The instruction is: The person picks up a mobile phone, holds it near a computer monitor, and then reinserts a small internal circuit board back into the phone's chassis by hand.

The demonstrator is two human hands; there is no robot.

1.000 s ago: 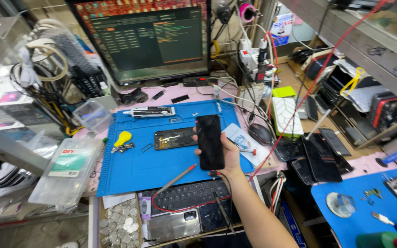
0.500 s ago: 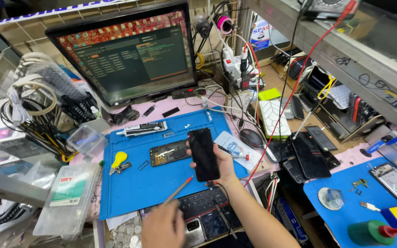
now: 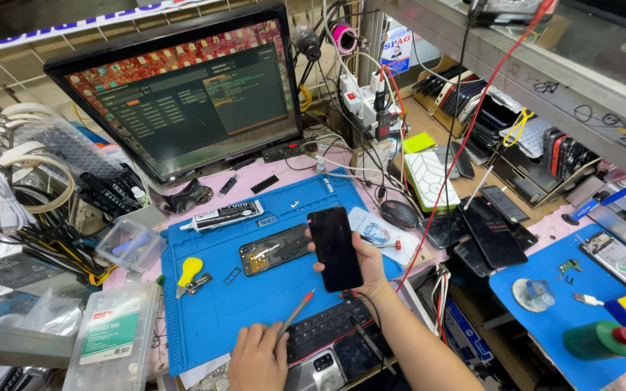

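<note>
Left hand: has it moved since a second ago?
Yes. The left hand was out of view then; it now rests at the near edge of the blue mat, fingers on a thin red-tipped tool.

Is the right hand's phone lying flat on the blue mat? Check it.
No, the right hand holds the black phone lifted above the blue mat, its fingers wrapped round the phone's edges.
</note>
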